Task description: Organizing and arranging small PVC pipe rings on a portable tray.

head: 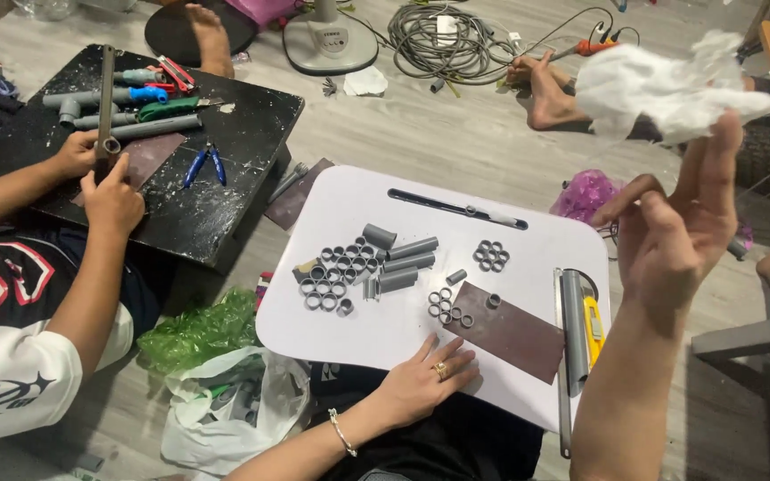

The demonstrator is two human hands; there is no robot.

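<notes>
1. Far left, a co-worker's 2 hands (100, 174) grip a long grey pipe (105, 98) upright on a black, white-spattered board (225, 169), with pipe fittings and blue-handled pliers (204, 164) lying beside them.
2. Lower left on the floor, a crumpled green plastic bag (198, 331) sits just beside a white bag (225, 419).
3. Centre, the white lap table (358, 321) carries a cluster of short grey pipe rings (336, 276), a few longer cut pieces (403, 263), and 2 smaller ring groups.
4. The left hand (425, 379) lies flat on the table's near edge, fingers spread, ring showing, gripping nothing, fingertips just short of the brown sandpaper sheet (510, 331).
5. At the table's right edge, a grey pipe (574, 330) rests beside a yellow cutter (593, 325).
6. Right, the right hand (679, 236) is raised well above the table, fingers loosely open; its uppermost fingertips touch a crumpled white tissue (666, 85), though I cannot tell how firmly it is pinched.
</notes>
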